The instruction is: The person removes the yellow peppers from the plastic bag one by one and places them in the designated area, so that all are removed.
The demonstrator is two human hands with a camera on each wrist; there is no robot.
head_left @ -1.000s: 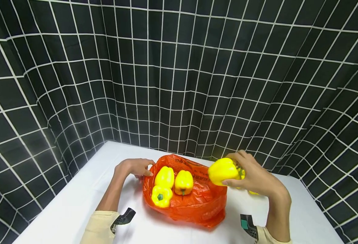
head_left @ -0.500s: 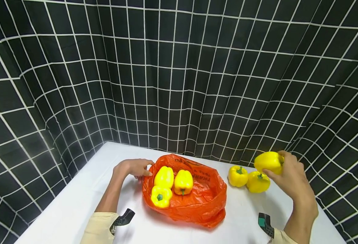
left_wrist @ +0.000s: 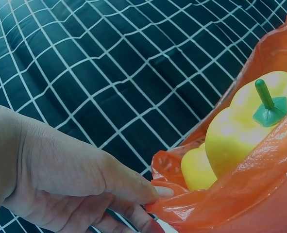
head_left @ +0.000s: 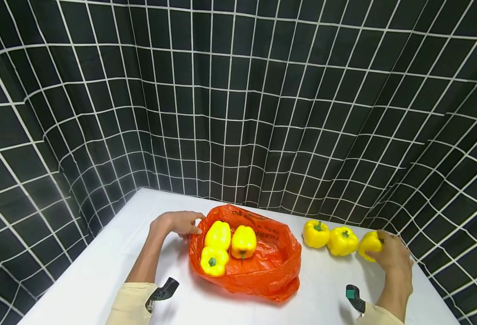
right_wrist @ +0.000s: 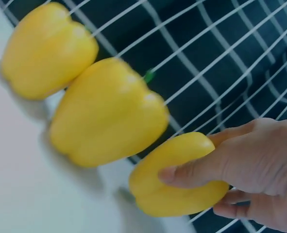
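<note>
"Checking from the fingers out. What does the right hand (head_left: 394,253) have?"

"Clamped on a yellow pepper (right_wrist: 182,200). On my feed the thumb crosses its near side; the other fingers go behind it, partly hidden. Pepper sits tilted at the right end of a row, stem toward the palm. Whether it bears on the table (head_left: 320,280), I cannot tell."

"Left hand (head_left: 177,223)?"

"Thumb and fingers pinch the left rim of the red plastic bag (head_left: 259,286), mouth wide. Lower fingers partly out of sight."

"Next out?"

"Right side: a middle pepper (head_left: 343,241) just beside the held one, then a left-end pepper (head_left: 315,234). Both free, stems up. Inside the bag: a rear pepper (head_left: 218,235), a front pepper (head_left: 214,262) with its stem facing me, and a third bagged pepper (head_left: 244,241), stem toward the near rim."

"Progress?"

"My judgement, by count: about half. Two stand free outside; one more is out but in the grip, release not yet made. Three are left in the bag, grouped toward its left side, no hand on them."

"Outermost?"

"Beige sleeves (head_left: 130,304) on the person, then dark gridded cloth (head_left: 238,104) behind the table."
</note>
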